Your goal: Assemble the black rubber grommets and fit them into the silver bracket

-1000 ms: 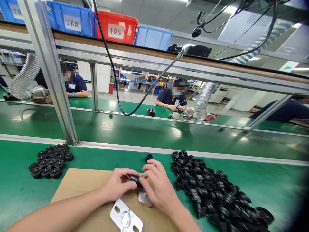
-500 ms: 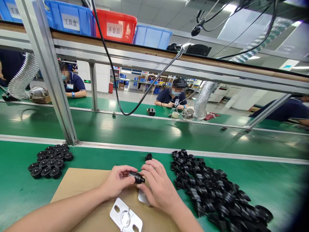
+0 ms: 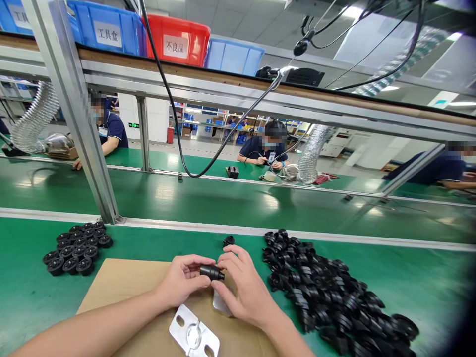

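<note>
Both of my hands meet over a brown cardboard sheet on the green bench. My left hand pinches one end of a small black cylindrical part. My right hand grips its other end with the fingertips. A flat silver metal plate with holes lies on the cardboard just below my hands. A second metal plate is partly hidden under my right hand. One loose black part sits on the bench just beyond my fingers.
A neat cluster of black round parts sits at the left. A long heap of black ring parts runs to the right. Beyond an aluminium post and a conveyor belt, other people work. Bins stand on the shelf above.
The black part between my fingers has come more into view, now held level between both hands. My hands have shifted slightly upward. The view moved a little.
</note>
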`<action>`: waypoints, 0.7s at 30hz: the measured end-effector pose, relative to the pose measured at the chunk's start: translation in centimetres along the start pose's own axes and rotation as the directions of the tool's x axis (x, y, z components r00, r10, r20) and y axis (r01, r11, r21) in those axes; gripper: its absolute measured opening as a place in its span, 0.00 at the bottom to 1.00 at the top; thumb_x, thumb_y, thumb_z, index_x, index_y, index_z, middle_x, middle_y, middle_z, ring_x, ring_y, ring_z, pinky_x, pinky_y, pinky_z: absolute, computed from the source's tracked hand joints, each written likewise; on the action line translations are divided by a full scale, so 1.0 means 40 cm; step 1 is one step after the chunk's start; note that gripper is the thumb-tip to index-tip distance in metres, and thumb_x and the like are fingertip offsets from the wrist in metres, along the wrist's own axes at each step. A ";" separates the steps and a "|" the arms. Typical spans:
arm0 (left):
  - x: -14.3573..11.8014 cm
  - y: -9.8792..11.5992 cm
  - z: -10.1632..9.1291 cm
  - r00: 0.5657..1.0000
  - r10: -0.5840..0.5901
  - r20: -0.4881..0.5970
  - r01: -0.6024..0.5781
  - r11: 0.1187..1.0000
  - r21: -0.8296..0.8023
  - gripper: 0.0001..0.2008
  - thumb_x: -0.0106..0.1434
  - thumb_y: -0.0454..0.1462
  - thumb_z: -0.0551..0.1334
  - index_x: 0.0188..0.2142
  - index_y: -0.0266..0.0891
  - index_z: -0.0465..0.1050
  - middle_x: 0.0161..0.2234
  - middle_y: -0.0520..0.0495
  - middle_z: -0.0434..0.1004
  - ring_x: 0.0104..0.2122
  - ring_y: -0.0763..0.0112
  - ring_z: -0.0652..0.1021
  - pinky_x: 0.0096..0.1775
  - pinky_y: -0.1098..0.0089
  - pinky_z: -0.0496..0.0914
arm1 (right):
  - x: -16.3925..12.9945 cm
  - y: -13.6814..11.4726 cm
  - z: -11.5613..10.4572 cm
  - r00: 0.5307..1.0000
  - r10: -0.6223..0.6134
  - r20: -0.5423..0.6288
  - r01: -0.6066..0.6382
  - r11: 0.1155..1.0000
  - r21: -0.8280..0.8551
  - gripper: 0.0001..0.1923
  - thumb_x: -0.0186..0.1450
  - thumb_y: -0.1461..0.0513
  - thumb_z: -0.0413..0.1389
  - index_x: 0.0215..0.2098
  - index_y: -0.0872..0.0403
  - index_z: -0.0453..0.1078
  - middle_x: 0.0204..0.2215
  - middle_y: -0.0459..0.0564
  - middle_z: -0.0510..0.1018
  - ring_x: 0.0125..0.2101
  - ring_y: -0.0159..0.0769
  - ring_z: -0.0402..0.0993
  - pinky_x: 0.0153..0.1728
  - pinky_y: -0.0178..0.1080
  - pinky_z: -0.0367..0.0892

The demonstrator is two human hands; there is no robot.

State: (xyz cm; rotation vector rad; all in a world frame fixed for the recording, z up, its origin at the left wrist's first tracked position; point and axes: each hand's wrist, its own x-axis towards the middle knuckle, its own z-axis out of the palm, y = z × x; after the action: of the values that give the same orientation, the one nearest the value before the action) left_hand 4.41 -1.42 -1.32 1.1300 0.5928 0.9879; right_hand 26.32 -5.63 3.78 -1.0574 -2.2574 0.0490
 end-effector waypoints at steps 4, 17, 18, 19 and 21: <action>0.001 -0.003 -0.004 0.999 0.016 -0.029 -0.016 1.000 -0.005 0.21 0.50 0.41 0.83 0.42 0.37 0.87 0.54 0.35 0.85 0.53 0.48 0.83 0.58 0.52 0.76 | 0.003 0.000 0.011 0.999 0.030 0.042 -0.030 0.999 0.015 0.04 0.72 0.62 0.56 0.45 0.51 0.66 0.44 0.54 0.76 0.56 0.53 0.68 0.56 0.59 0.71; 0.004 -0.002 -0.002 0.999 -0.001 -0.050 0.006 0.996 0.091 0.21 0.56 0.41 0.79 0.47 0.35 0.83 0.40 0.40 0.88 0.39 0.61 0.84 0.44 0.63 0.77 | 0.008 0.018 0.011 0.990 -0.121 -0.069 0.113 0.988 -0.105 0.17 0.70 0.61 0.63 0.56 0.52 0.69 0.45 0.56 0.80 0.53 0.54 0.71 0.58 0.64 0.70; 0.003 -0.002 -0.001 0.999 -0.002 -0.051 0.007 0.996 0.087 0.20 0.55 0.40 0.79 0.46 0.35 0.83 0.40 0.40 0.88 0.39 0.61 0.84 0.44 0.63 0.78 | 0.008 0.018 0.014 0.990 -0.128 -0.066 0.121 0.987 -0.103 0.18 0.70 0.61 0.63 0.56 0.52 0.69 0.44 0.55 0.81 0.53 0.54 0.72 0.58 0.65 0.69; 0.002 -0.002 0.001 0.999 -0.002 -0.053 0.007 0.997 0.082 0.20 0.54 0.40 0.79 0.46 0.35 0.84 0.40 0.40 0.88 0.39 0.60 0.84 0.44 0.62 0.78 | 0.008 0.016 0.016 0.989 -0.132 -0.064 0.125 0.987 -0.099 0.17 0.70 0.61 0.63 0.56 0.53 0.69 0.42 0.54 0.81 0.52 0.54 0.72 0.59 0.66 0.68; -0.001 -0.001 0.004 0.998 0.006 -0.058 -0.002 0.997 0.072 0.20 0.53 0.39 0.80 0.45 0.36 0.84 0.42 0.40 0.88 0.40 0.58 0.85 0.46 0.60 0.79 | 0.008 0.010 0.021 0.991 -0.116 -0.067 0.111 0.991 -0.078 0.14 0.71 0.62 0.61 0.54 0.53 0.71 0.38 0.53 0.82 0.50 0.53 0.74 0.60 0.67 0.66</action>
State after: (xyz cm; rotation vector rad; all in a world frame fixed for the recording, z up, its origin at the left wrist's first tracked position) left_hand 4.54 -1.54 -1.29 1.1690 0.6776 1.0127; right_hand 25.96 -4.95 3.17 -0.9511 -2.2648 -0.1199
